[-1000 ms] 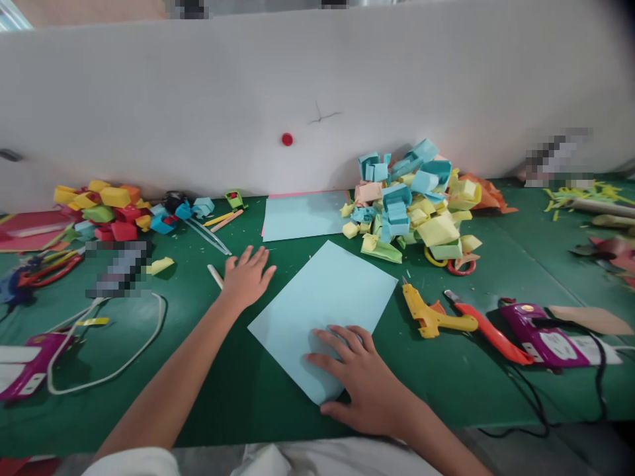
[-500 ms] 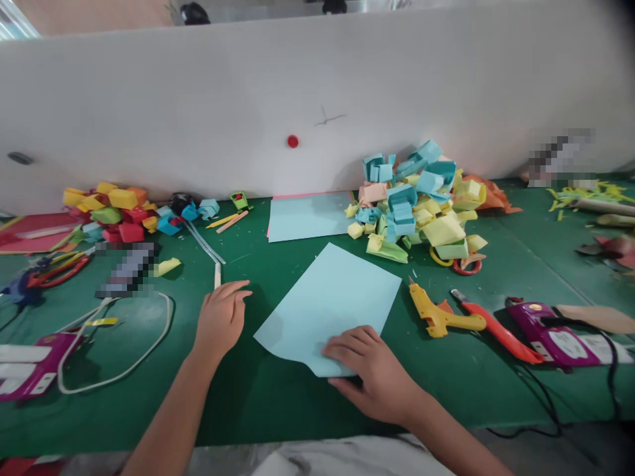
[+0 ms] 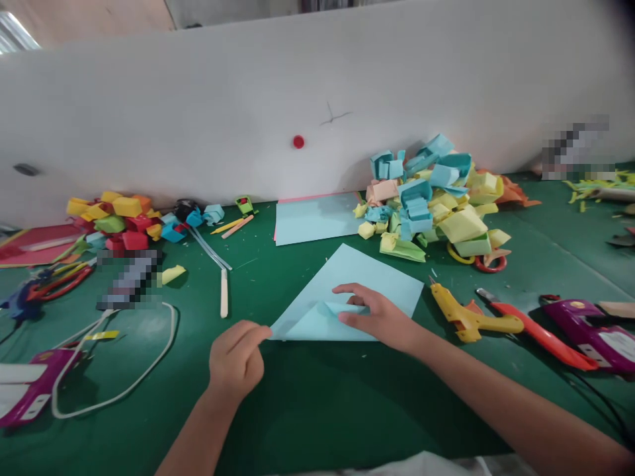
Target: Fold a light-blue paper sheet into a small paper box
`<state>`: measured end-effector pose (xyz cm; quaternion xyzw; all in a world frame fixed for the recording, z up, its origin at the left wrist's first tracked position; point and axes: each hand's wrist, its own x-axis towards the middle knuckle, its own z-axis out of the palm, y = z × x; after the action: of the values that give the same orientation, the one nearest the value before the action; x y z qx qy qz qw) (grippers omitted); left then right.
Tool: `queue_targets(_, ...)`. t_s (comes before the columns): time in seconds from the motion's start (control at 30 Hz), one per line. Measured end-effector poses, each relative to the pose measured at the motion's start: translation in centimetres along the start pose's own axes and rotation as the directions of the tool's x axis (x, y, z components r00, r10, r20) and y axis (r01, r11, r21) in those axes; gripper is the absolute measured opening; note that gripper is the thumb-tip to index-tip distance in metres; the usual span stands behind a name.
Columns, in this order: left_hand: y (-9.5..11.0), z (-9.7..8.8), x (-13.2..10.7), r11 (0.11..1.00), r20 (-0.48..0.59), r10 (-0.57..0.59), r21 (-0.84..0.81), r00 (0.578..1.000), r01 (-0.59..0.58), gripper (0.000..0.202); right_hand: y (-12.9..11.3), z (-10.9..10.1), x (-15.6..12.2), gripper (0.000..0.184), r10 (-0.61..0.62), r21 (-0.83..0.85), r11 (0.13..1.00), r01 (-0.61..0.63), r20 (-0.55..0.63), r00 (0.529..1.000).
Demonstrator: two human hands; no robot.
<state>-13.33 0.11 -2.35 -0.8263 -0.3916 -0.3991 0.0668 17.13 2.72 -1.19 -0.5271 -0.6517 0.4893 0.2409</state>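
A light blue sheet of paper lies on the green table, its near corner folded up over the middle so a straight creased edge faces me. At the sheet's left corner, my left hand is closed, fingertips pinching the tip of the paper. My right hand rests over the folded part, with the turned-up flap between thumb and fingers. That flap is slightly raised and curled near the fingertips. Part of the sheet's right side is hidden under the right hand and wrist.
A yellow glue gun, a red-handled cutter and a purple tool lie right. Behind are blue sheets and a heap of folded paper pieces. A wooden stick and white cable are left.
The sheet's near corner has been folded up and away from me. My left hand has moved down and right onto the sheet's left corner; my right hand has moved up with the flap.
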Motion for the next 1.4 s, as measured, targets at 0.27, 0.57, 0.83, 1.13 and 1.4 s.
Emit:
queue_targets(0.27, 4.6, 1.3, 0.7, 0.955, 0.387, 0.276, -0.010, 0.880, -0.296, 0.045, 1.7, 0.8, 0.9, 0.054, -0.095, -0.049, 0.995, 0.090, -0.124, 0.988)
queue_targets(0.57, 3.2, 2.4, 0.6, 0.991, 0.444, 0.125, -0.105, 0.887, -0.087, 0.054, 2.3, 1.6, 1.2, 0.053, -0.102, -0.162, 0.984, 0.071, -0.192, 0.976)
queue_targets(0.83, 2.4, 2.3, 0.3, 0.996, 0.414, -0.012, -0.078, 0.910, 0.049, 0.060, 2.2, 2.3, 1.2, 0.052, -0.155, -0.242, 0.965, 0.103, -0.207, 0.966)
queue_targets(1.13, 2.4, 2.6, 0.8, 0.962, 0.466, 0.265, -0.066, 0.844, -0.266, 0.049, 1.6, 2.2, 1.3, 0.049, -0.205, -0.188, 0.967, 0.175, -0.157, 0.966)
queue_targets(1.4, 3.4, 2.4, 1.6, 0.954, 0.563, 0.281, -0.072, 0.777, -0.292, 0.056, 1.6, 1.7, 1.2, 0.035, -0.269, -0.231, 0.946, 0.226, -0.176, 0.947)
